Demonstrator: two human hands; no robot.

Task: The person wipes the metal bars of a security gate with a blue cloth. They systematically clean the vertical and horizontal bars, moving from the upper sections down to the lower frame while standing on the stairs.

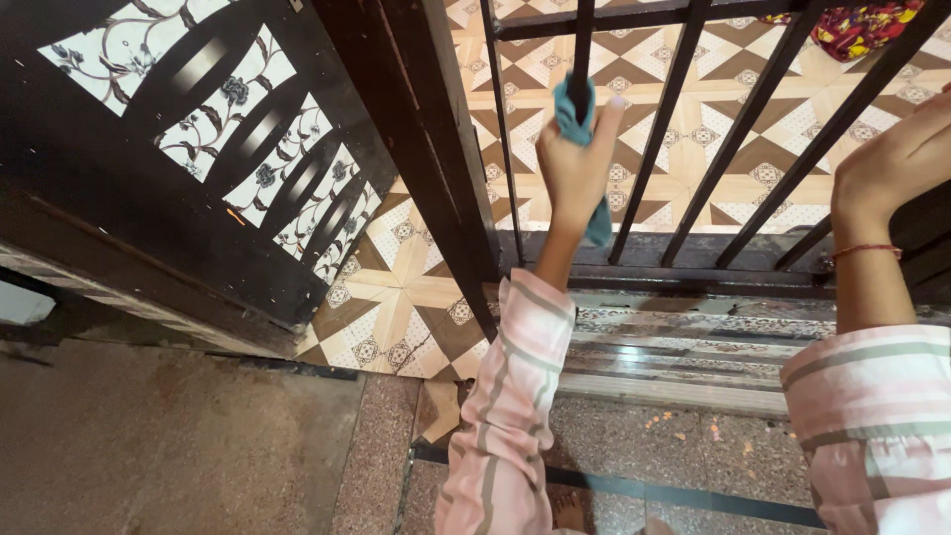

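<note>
Left hand clenched around teal cloth against a dark gate bar; right hand rests loosely curled on the gate, holding nothing.

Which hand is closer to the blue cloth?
The left hand. It grips the blue cloth, wrapped around a dark gate bar. The right hand is off to the side, resting against the gate's right edge, well apart from the cloth.

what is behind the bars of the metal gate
Behind the gate bars lies a patterned tile floor, with a colourful cloth bundle at top right. The left hand and its blue cloth hide part of it.
</note>
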